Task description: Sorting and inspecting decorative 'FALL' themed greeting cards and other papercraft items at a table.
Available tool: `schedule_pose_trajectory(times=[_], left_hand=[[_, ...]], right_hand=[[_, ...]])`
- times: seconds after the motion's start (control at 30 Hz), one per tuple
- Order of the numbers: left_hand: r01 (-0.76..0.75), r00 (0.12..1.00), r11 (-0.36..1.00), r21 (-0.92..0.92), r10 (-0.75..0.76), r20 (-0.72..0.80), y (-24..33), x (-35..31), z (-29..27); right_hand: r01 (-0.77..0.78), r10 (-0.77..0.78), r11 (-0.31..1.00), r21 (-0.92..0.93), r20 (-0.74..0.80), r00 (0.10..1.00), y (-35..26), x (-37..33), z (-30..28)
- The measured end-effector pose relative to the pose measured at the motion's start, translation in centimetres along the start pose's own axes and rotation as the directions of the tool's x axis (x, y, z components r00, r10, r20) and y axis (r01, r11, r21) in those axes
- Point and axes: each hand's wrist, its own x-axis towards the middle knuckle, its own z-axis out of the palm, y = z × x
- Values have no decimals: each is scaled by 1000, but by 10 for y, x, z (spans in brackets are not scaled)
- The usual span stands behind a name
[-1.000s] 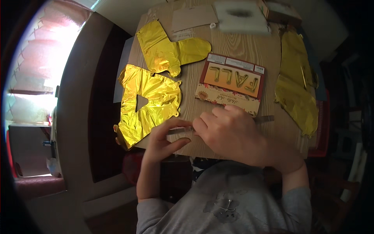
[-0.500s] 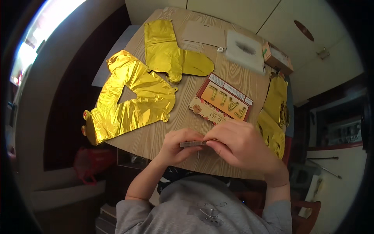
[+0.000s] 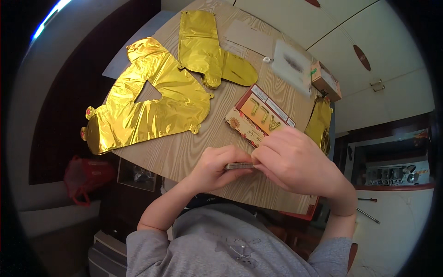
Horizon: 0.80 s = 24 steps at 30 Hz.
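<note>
Near the front edge of the table, my left hand is closed on a thin, flat, grey-brown stack with layered edges, thumb below and fingers above. My right hand pinches the right end of that stack, its fingertips meeting those of my left. What exactly the stack is does not show. Just beyond my hands lies a flat printed box in cream, orange and dark red, partly covered by my right hand. Flattened gold foil balloons lie farther off: an A-shaped one to the left and an L-shaped one behind it.
Another gold foil balloon lies along the table's right edge. At the back are a beige sheet, a translucent white bag with a dark smudge, a small white roll and an open carton. A red bag sits below left.
The whole view has shifted and turned slightly. My right hand has turned a little and now hides more of the printed box. Both hands keep their hold on the stack.
</note>
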Motion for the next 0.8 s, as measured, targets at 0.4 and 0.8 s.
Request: schedule_pose_trajectory(times=[0.4,0.8], left_hand=[[10,1000,1000,5,-10,-20,3,-4,1],[18,999,1000,-5,-19,-29,0,-2,4]], right_hand=[[140,-146,989,-53,-115,983,8,-6,19],[-24,66,963,268,-151,986,12,-13,21]])
